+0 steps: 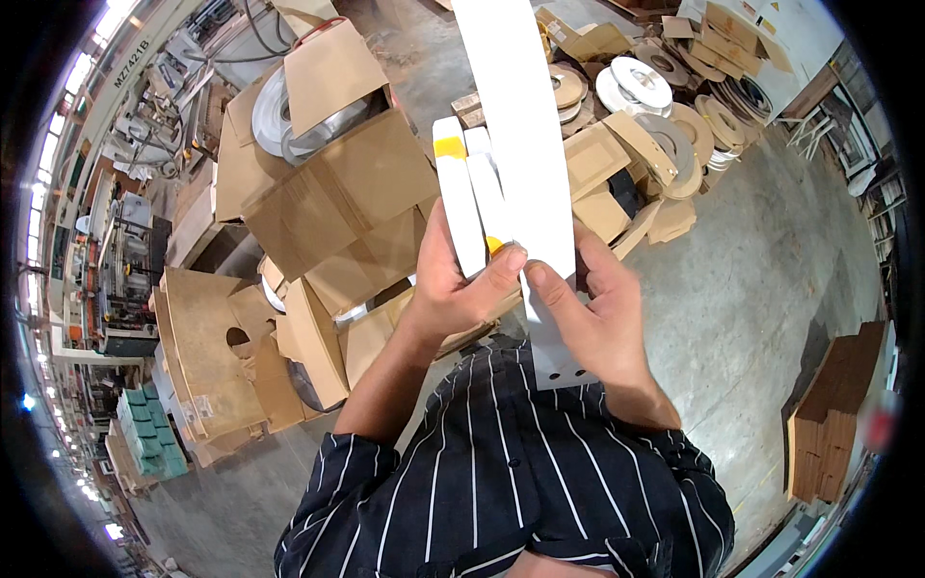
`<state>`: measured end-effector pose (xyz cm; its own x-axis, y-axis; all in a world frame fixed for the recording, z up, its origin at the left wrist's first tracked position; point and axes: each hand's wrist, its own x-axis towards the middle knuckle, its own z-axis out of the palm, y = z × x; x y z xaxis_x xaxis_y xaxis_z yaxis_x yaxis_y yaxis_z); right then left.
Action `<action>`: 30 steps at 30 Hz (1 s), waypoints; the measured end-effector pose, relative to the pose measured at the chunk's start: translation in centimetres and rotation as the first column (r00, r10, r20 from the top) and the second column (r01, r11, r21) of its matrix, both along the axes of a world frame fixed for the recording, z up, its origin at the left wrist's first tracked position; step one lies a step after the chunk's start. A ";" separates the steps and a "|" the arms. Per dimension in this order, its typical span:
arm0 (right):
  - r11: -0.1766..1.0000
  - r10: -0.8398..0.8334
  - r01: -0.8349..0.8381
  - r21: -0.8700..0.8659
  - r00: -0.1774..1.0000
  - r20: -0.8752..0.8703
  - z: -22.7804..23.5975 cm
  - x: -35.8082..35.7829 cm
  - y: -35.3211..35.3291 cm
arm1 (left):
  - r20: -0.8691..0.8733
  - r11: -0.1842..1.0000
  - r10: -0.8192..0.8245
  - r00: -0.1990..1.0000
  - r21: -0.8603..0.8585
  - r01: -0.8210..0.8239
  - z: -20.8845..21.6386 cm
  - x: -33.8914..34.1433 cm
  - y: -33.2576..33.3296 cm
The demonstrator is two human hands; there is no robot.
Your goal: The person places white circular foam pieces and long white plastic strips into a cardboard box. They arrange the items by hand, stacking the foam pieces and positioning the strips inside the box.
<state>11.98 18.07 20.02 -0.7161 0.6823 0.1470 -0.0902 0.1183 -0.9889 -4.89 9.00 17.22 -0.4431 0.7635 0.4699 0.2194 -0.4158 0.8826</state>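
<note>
My left hand (455, 294) is closed around a white coil of edge-banding strip (459, 197), seen nearly edge-on. Yellow tape (449, 146) crosses the coil near its top, and another yellow patch shows by my left thumb. In my right hand (605, 313) is a long white board (520, 125), gripped near its lower end with the thumb on its front. The board rises past the top of the view, and small dark holes mark its bottom end. Coil and board are side by side, with both thumbs close together; the fingers behind them are partly hidden.
Open cardboard boxes (337, 212) with large coils (273, 114) crowd the left and front. More coils, white (641, 82) and tan, lie heaped at the far right among torn cardboard. Brown panels (833, 414) stand at the right; machinery (130, 260) lines the left.
</note>
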 end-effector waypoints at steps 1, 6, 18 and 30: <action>1.000 -0.001 0.000 0.016 1.000 0.013 -0.1 0.0 -0.1 | 0.011 1.000 0.008 1.000 0.000 -0.008 -0.2 0.1 0.0; 0.999 -0.022 0.019 0.046 0.998 0.061 -1.0 -0.4 -0.1 | 0.116 1.000 -0.011 0.993 -0.015 0.012 -0.9 0.2 0.1; 0.998 0.058 -0.058 -0.001 0.990 0.128 -4.3 -2.2 1.3 | 0.109 0.979 0.111 0.988 -0.183 -0.090 -4.6 -0.6 0.1; 0.998 0.057 -0.059 0.008 0.984 0.169 -6.6 -1.8 6.3 | 0.248 0.917 0.152 0.957 -0.397 -0.043 -10.1 -8.0 -4.6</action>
